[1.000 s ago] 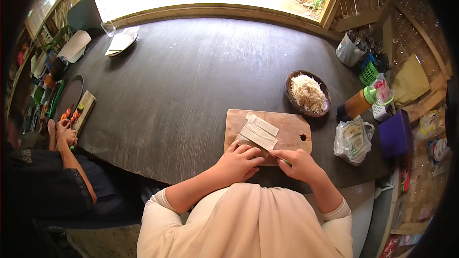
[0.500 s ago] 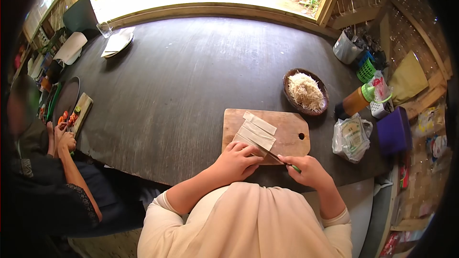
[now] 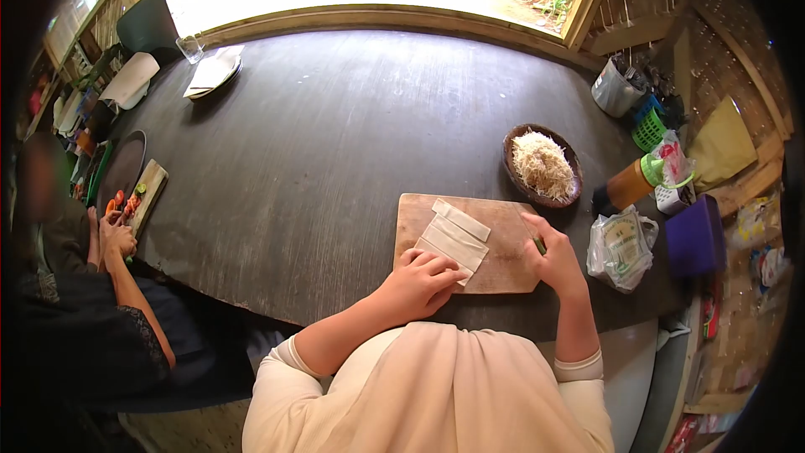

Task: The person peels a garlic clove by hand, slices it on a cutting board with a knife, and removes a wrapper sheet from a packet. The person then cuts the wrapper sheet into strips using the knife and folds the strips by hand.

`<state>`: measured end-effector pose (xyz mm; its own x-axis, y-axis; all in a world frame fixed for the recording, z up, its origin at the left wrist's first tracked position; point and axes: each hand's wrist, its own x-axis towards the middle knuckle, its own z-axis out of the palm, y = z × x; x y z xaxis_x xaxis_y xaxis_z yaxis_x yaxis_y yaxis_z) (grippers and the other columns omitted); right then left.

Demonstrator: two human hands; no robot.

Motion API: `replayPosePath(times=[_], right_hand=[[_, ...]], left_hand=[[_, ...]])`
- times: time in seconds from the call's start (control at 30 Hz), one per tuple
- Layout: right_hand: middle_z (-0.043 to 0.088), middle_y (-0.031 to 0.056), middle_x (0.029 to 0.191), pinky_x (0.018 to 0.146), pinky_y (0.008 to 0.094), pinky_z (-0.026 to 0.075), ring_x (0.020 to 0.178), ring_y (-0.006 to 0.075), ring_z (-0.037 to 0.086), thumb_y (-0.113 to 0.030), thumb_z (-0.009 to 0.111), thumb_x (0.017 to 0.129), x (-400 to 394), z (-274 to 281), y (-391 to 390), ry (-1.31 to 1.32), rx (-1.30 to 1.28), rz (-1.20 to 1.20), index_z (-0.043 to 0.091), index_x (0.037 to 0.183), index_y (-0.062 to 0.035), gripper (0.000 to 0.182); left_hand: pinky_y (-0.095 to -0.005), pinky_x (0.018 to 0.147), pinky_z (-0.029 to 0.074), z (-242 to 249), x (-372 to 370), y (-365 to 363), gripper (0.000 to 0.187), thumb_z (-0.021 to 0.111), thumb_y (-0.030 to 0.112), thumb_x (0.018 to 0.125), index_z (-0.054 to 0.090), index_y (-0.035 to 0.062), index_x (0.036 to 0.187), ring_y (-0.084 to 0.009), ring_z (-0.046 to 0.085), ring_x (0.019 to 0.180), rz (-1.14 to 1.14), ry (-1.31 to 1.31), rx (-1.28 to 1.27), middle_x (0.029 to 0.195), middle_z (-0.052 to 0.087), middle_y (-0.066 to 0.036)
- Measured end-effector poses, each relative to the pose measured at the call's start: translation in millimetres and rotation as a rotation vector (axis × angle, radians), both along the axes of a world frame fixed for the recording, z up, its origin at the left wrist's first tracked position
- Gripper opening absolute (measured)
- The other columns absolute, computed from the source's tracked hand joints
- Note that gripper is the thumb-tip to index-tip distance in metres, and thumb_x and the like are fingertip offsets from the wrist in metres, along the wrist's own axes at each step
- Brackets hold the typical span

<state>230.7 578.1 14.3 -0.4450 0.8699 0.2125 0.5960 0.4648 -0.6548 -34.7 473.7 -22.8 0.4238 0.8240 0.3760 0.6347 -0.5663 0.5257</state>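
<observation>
A wooden cutting board lies on the table in front of me. Flat, pale, cut strips rest on its left half, side by side, the far one slightly apart. My left hand, fingers curled together, presses down on the near end of these strips. At the board's right edge, my right hand is closed round the green handle of a knife. The blade is raised off the strips and hard to make out. Beyond the board's right corner sits a brown bowl of pale shreds.
To the right stand a plastic bag, a bottle with amber contents and a purple box. A person's hands work over red pieces on another board at the left. Stacked plates sit far left.
My right hand has lifted the knife away from the strips and moved up and right to the board's edge. My left hand stays on the strips. The view has shifted slightly.
</observation>
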Motion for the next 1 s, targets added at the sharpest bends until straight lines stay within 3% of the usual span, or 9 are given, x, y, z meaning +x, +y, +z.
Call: replayPosePath(times=[0.1,0.17,0.4,0.67,0.9,1.0], right_hand=[[0.057,0.0177,0.074,0.068,0.0335,0.048,0.064,0.0219,0.053,-0.010,0.057,0.086,-1.0,4.5,1.1,-0.030,-0.036,-0.134,0.056,0.129,-0.0099,0.043],[0.065,0.0241,0.109,0.085,0.0394,0.050,0.096,0.0392,0.065,-0.011,0.056,0.087,0.3,6.8,1.1,-0.041,-0.173,-0.203,0.052,0.133,-0.0129,0.047],[0.066,0.0200,0.110,0.083,0.0380,0.051,0.092,0.0348,0.065,-0.010,0.058,0.089,4.2,-3.3,-0.3,-0.022,-0.138,-0.370,0.053,0.134,-0.0182,0.047],[0.062,0.0165,0.096,0.083,0.0438,0.051,0.090,0.0345,0.064,-0.024,0.063,0.088,3.0,-25.4,5.9,-0.159,-0.060,-0.412,0.055,0.134,-0.0254,0.047],[0.057,0.0146,0.103,0.084,0.0435,0.050,0.090,0.0343,0.062,-0.025,0.065,0.086,-1.4,-17.3,1.9,-0.200,-0.081,-0.421,0.055,0.134,-0.0224,0.049],[0.053,0.0122,0.112,0.089,0.0413,0.047,0.098,0.0306,0.060,-0.025,0.066,0.086,-2.1,-16.9,3.4,-0.181,0.140,-0.417,0.056,0.133,-0.0183,0.049]], left_hand=[[-0.0427,0.096,0.036,0.8,0.5,-0.2,0.026,0.066,0.014,0.087,0.065,0.0176,0.113,-0.0207,0.059,0.101,0.039,-0.027,0.018,0.109,0.063,-0.002],[-0.0434,0.097,0.036,1.4,0.1,0.8,0.025,0.067,0.014,0.087,0.066,0.0175,0.111,-0.0209,0.060,0.100,0.061,-0.044,0.026,0.108,0.063,-0.002],[-0.0473,0.100,0.031,-1.1,1.3,1.5,0.026,0.065,0.018,0.087,0.064,0.0172,0.113,-0.0211,0.058,0.106,0.052,-0.037,-0.012,0.110,0.061,-0.001],[-0.0464,0.101,0.032,0.1,1.8,1.3,0.027,0.066,0.017,0.088,0.063,0.0178,0.115,-0.0204,0.059,0.102,0.070,-0.032,0.003,0.111,0.062,-0.001],[-0.0454,0.100,0.032,-0.7,0.9,1.6,0.027,0.066,0.017,0.088,0.063,0.0176,0.114,-0.0211,0.058,0.103,0.070,-0.028,0.008,0.112,0.062,-0.002],[-0.0442,0.100,0.033,-2.7,0.7,1.5,0.027,0.067,0.018,0.087,0.064,0.0171,0.113,-0.0219,0.058,0.103,0.083,-0.005,0.020,0.111,0.062,-0.001]])
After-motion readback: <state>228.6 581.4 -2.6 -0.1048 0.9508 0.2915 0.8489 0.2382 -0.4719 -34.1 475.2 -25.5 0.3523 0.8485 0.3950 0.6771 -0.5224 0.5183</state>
